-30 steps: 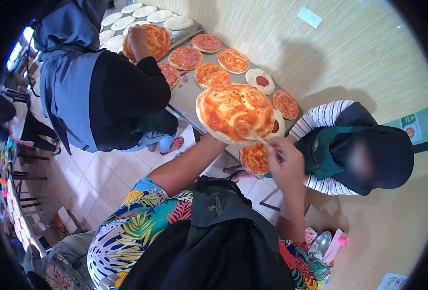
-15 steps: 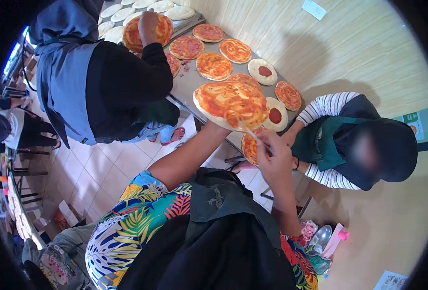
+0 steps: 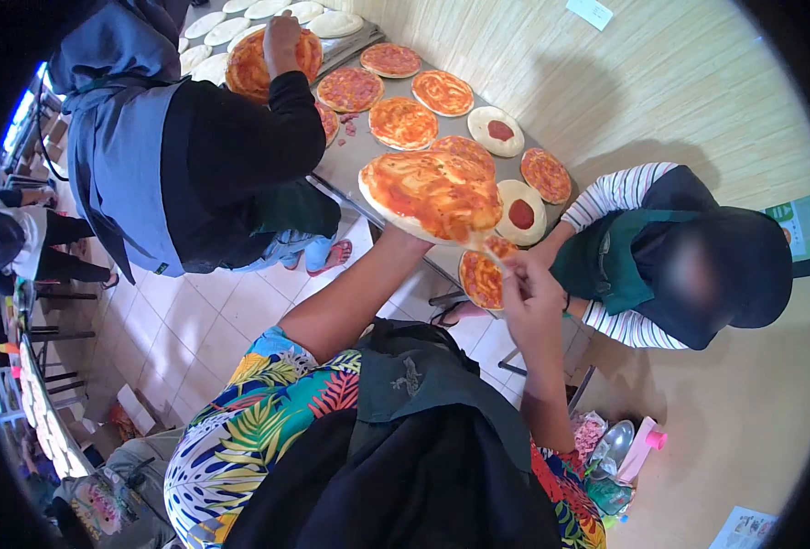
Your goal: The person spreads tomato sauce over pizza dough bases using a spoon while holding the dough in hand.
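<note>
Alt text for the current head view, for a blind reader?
The left hand supports a sauced pizza base from beneath while the right hand holds a utensil at its edge. More bases lie on a table beyond, co-workers nearby.

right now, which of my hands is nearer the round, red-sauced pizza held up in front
Left. Your left hand, mostly hidden, supports that pizza from underneath; your right hand is off its lower-right edge in view, holding a slim, pale utensil.
</note>
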Tool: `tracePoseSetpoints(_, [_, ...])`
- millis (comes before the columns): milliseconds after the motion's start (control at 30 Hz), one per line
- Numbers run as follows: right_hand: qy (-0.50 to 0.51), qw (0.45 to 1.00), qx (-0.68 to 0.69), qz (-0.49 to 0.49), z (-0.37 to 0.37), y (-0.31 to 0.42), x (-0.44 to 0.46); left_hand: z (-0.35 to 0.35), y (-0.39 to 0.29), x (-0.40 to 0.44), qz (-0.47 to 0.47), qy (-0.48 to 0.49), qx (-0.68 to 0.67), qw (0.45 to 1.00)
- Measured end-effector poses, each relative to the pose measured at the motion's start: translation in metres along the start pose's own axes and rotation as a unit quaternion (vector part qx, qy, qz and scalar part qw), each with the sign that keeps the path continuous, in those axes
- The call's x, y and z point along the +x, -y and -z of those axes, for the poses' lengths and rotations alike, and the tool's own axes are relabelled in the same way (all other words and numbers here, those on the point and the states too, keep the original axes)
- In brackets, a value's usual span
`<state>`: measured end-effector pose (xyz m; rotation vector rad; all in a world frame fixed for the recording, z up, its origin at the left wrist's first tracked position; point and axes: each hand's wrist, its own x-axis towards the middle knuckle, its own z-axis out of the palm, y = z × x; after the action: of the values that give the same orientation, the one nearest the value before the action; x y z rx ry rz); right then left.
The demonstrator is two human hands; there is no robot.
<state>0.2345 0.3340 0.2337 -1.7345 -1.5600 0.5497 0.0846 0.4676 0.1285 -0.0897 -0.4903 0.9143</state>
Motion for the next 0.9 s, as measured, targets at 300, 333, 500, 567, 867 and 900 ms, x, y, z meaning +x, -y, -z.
tracePoseSetpoints(300, [0.067,0.993,0.014,0.093,-0.007,0.028,0.031,0.042,0.013,-0.012,-0.033,-0.156,0.128,0.979])
tracePoseSetpoints(333, [0.07,0.992,0.016,0.106,0.0,0.023,0.034,0.041,0.014,-0.013,-0.038,-0.154,0.129,0.979])
tracePoseSetpoints(500, [0.166,0.982,0.02,0.09,0.013,0.017,0.044,0.029,0.007,-0.017,0.003,-0.134,0.076,0.988])
tracePoseSetpoints(567, [0.137,0.983,0.041,0.114,-0.005,0.023,0.061,0.008,0.025,-0.015,0.033,-0.06,0.007,0.998])
tracePoseSetpoints(867, [0.228,0.963,0.016,0.14,0.041,-0.007,0.058,-0.001,0.022,-0.015,0.067,-0.077,0.011,0.995])
tracePoseSetpoints(900, [0.227,0.962,0.009,0.152,0.039,-0.007,0.06,-0.003,0.023,-0.015,0.079,-0.081,0.027,0.993])
